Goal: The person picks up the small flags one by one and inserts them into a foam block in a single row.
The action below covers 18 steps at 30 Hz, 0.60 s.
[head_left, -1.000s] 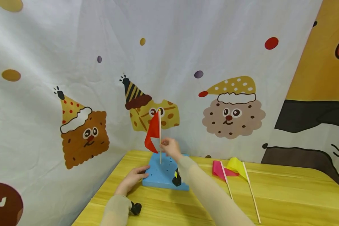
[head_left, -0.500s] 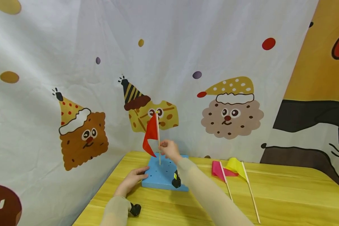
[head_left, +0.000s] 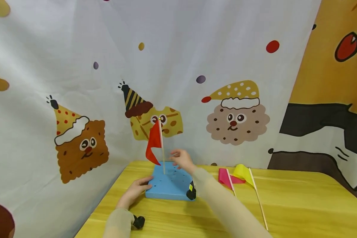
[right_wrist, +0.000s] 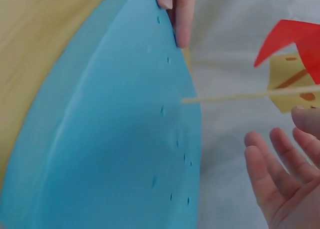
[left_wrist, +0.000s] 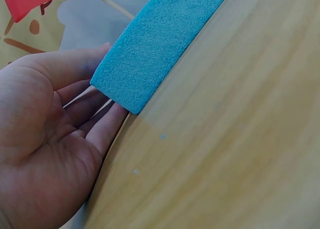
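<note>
A red pennant flag (head_left: 154, 143) on a thin wooden stick (head_left: 163, 155) stands in the top of a blue foam block (head_left: 163, 190), leaning slightly left. Small holes dot the block's top in the right wrist view. My right hand (head_left: 182, 161) is just right of the stick, fingers spread and apart from it; its open palm (right_wrist: 295, 189) shows in the right wrist view. My left hand (head_left: 134, 191) rests at the block's left edge, thumb on the top rim and the other fingers along the side. In the left wrist view the left hand (left_wrist: 45, 124) touches the block's corner.
On the wooden table (head_left: 214, 221), to the right, lie a pink flag (head_left: 226, 178) and a yellow flag (head_left: 244, 173) on sticks. A white cloth printed with cartoon biscuits (head_left: 238, 125) hangs behind the table. A black wrist camera (head_left: 191, 191) overlaps the block's right corner.
My right hand has let go of the flag's stick and drawn back to the right. The flag stays standing in the block. The head view has turned a little right.
</note>
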### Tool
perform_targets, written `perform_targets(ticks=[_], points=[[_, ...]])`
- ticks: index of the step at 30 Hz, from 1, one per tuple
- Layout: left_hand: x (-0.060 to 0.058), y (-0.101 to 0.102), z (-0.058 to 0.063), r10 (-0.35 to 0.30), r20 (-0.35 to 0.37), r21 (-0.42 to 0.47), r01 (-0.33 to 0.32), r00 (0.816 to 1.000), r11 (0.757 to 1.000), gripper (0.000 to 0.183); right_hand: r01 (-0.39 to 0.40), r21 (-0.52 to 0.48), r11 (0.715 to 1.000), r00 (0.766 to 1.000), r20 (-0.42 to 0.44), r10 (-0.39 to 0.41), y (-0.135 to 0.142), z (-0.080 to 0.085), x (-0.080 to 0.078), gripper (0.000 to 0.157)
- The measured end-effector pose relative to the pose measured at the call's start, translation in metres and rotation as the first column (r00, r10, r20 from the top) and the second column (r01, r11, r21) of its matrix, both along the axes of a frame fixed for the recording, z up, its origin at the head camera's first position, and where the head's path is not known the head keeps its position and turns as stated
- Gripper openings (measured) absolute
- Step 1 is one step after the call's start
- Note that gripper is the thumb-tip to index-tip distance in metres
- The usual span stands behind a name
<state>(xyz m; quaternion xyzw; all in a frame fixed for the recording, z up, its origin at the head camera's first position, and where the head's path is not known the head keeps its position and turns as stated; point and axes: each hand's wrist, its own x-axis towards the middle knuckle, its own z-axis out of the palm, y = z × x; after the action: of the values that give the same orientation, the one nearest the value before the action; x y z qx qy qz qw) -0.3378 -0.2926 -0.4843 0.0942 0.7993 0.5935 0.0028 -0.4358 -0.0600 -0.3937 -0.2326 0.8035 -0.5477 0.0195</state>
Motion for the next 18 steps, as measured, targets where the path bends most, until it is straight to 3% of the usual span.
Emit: perform_targets(ticks=[7,18], points=[[0.001,-0.001,-0.001,0.016,0.038,-0.001,-0.016,0.999,1.0,0.048,-0.006,0.014,1.0,0.998,0.061,0.005,0.05,-0.013,0.011,0.023],[-0.004,0.003,0.001,0.034,0.077,0.018,-0.035,0.996,0.999,0.049,0.01,-0.012,1.0,0.988,0.157,-0.008,0.162,-0.028,0.04,0.033]])
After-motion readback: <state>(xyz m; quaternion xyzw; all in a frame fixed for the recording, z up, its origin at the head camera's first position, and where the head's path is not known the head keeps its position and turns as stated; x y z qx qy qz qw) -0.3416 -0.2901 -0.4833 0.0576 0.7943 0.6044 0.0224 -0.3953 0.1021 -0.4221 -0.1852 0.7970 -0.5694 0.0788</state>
